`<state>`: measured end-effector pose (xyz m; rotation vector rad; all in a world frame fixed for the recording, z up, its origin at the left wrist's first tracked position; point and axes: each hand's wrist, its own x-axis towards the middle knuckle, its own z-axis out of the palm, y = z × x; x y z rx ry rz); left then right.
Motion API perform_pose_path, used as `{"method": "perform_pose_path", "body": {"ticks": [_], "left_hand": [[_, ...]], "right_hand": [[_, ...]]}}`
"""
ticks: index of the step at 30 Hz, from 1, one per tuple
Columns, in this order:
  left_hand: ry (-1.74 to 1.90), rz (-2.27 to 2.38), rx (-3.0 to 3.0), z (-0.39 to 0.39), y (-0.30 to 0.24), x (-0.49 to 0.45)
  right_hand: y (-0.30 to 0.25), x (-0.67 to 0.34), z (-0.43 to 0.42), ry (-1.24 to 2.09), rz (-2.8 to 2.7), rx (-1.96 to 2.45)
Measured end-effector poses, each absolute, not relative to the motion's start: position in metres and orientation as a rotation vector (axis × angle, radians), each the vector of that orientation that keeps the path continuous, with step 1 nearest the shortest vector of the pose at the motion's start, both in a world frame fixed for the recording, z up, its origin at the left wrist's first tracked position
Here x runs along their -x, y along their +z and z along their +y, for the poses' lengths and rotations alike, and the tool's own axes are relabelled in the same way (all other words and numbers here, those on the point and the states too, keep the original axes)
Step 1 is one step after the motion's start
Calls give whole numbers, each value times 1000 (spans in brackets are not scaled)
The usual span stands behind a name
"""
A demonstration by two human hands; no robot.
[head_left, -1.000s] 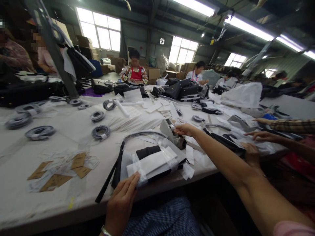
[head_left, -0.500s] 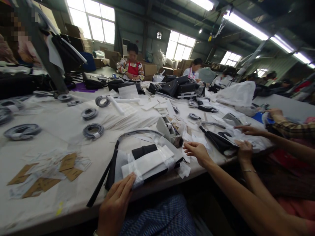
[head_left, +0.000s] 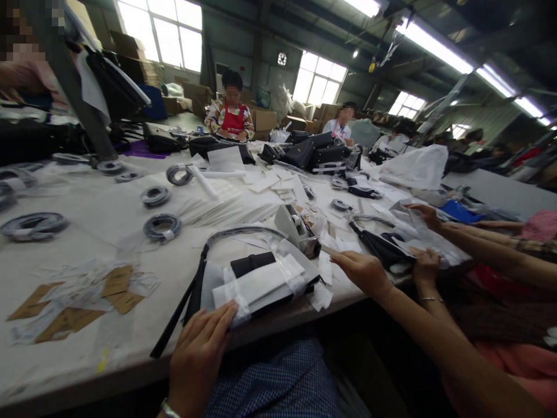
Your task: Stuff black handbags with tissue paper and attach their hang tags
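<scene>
As our left hand (head_left: pixel 202 342) rests on its near left corner, the black bag (head_left: pixel 272 307) lies flat at the front edge of the desk (head_left: pixel 102 212), straight before us. Its long axis runs from left to right, the right end angled somewhat farther from us. The white packet (head_left: pixel 259 283) on top follows the same slant, crossed by clear tape (head_left: pixel 238 296) near both ends. The film-wrapped strap (head_left: pixel 243 230) arches over the bag's far side, and a loose strap end (head_left: pixel 167 332) points left and toward us.

Our left fingers lie flat and together; with the thumb hidden, we cannot tell whether they grip anything. Our right hand (head_left: pixel 363 273) is just past the bag's right end, its fingers narrow and close to a pale strip (head_left: pixel 331 251); we cannot tell whether they pinch it.

Just beside the bag's far right corner sits the tape dispenser (head_left: pixel 287 223), with a pale roll (head_left: pixel 298 220) in it. We cannot see into the bag. To our left, brown cards (head_left: pixel 124 301) lie among small white slips, with film-wrapped coils (head_left: pixel 162 227) beyond. Far back stand cardboard boxes (head_left: pixel 264 121), their contents hidden.
</scene>
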<state>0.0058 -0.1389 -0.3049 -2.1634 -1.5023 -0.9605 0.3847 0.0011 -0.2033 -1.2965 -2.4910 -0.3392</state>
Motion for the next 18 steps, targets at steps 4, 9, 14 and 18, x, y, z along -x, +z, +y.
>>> {"method": "perform_pose_path", "body": {"ticks": [4,9,14,18], "left_hand": [[-976,-1585,2187,-139,-306,-6],[-1062,-1711,2177,-142,-303,-10],[-1143,-1804,2151,-143,-302,-14],[-1198,-1829,2143,-143,-303,-15]], "right_hand": [[-168,-348,-13,-74,-2739,908],[-154,-270,-11,197,-3042,603],[-162,-193,7,241,-3234,189],[-172,-149,21,245,-3407,58]]}}
